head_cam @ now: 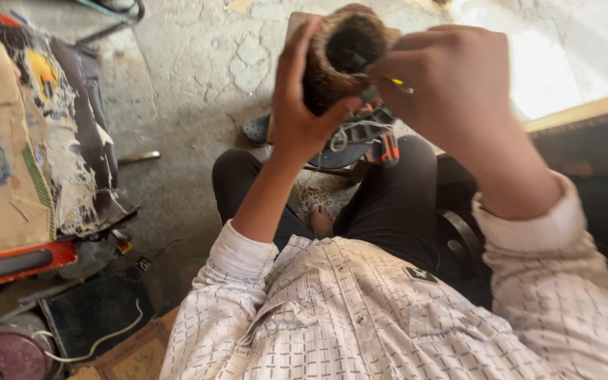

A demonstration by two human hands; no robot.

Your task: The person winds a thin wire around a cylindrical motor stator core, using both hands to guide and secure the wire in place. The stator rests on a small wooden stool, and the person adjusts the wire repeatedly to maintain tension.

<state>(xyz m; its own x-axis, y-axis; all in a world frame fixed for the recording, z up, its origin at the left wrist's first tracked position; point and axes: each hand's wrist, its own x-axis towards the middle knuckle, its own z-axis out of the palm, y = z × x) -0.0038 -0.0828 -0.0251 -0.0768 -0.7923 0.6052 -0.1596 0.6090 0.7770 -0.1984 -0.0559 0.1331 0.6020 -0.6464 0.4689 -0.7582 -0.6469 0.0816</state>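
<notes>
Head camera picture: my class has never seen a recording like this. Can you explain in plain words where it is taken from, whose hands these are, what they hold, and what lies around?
There is one picture, from a camera worn on a person's head, looking down at their own body and hands. The person sits cross-legged on a cracked concrete floor in a checked shirt and dark trousers. The left hand grips a brown shoe, its opening facing the camera. The right hand pinches a small tool with a yellow handle at the shoe's edge; its tip is hidden. Below lie a sandal and loose white thread. A glue-stained cardboard box stands at the left.
</notes>
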